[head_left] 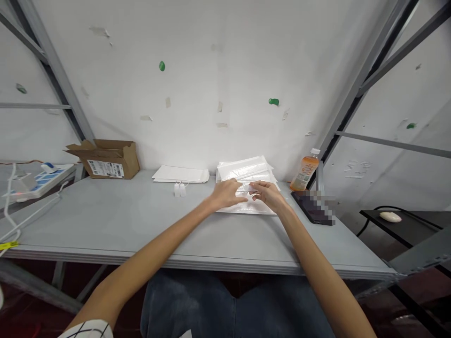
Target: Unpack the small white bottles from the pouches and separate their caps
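Small white item [245, 187], details too small to make out, sits between both hands just above glossy white padded mailers [246, 167]. Right hand [267, 193] has thumb and fingertips pinched on its right end. Left hand [227, 193] has thumb spread away from the fingers, visible gap; fingertips at the item's left side, contact unclear. Mailers lie in a loose, uneven stack on a grey table [123, 220], near the wall. Left of them: flat white envelopes [181, 174], two small white tags [179, 190] with loops just in front. Farther left, open cardboard box [112, 159] with printed label, then white-and-blue power strip [45, 180] with cables. Right side: orange drink bottle [306, 171], white cap, tilted in view; dark phone [312, 207] beside it, partly pixelated. Black shelf [419, 225] off the right end holds a white mouse [390, 217]. White wall [197, 42] behind, green patches and tape scraps; grey metal frame [58, 65] at both sides.
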Motion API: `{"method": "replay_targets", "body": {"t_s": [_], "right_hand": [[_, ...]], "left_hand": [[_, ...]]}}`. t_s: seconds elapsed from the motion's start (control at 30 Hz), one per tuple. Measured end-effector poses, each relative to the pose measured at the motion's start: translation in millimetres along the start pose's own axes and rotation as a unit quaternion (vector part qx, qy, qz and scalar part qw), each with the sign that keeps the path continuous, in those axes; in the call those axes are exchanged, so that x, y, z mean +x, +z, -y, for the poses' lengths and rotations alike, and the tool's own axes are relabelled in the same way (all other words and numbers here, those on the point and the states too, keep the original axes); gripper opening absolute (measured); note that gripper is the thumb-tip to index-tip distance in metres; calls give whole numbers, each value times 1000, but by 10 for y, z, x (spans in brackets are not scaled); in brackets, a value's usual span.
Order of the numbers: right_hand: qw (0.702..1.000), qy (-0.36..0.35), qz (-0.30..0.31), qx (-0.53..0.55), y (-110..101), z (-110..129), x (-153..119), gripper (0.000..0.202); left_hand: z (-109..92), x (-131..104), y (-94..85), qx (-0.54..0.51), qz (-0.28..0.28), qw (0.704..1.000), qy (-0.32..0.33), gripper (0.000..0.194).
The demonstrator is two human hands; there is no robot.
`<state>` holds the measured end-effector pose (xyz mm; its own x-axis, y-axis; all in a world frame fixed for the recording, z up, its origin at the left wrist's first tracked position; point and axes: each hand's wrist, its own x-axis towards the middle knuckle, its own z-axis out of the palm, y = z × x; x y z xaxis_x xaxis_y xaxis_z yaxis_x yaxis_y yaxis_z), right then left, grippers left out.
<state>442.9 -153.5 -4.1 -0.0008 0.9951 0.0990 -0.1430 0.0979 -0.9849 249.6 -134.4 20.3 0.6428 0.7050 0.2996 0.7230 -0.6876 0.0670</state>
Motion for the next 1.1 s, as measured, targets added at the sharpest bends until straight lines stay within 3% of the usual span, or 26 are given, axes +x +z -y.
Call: {"method": "replay_targets", "body": {"t_s": [0.13,0.23,0.43,0.6,0.73,0.83,0.97,1.1], "right_hand": [[999,-13,19,-38,76,-39,-30,39],[996,-30,-19,-81,101,-54,-39,42],[996,-37,-72,-47,47,-27,-20,44],[995,-7,-77,-59,30,-63,20,47],[998,7,-40,-57,129,-61,20,40],[999,-1,-5,-53,300,-19,13,38],[994,-20,36,-106,691,-15,77,35],[980,-36,61,-185,1180,-171,267,29]], "left_hand": [[-38,65,272,-91,47,995,-3,28],[29,52,347,-182,33,983,-4,45],[118,-30,349,-296,-32,954,-13,49],[272,-299,251,-338,-80,938,-16,41],[513,-682,92,-384,-138,910,-77,28],[769,-987,-96,-391,-203,886,-145,33],[1214,-1286,-319,-365,-250,873,-206,41],[1653,-1418,-321,-305,-277,865,-287,44]]}}
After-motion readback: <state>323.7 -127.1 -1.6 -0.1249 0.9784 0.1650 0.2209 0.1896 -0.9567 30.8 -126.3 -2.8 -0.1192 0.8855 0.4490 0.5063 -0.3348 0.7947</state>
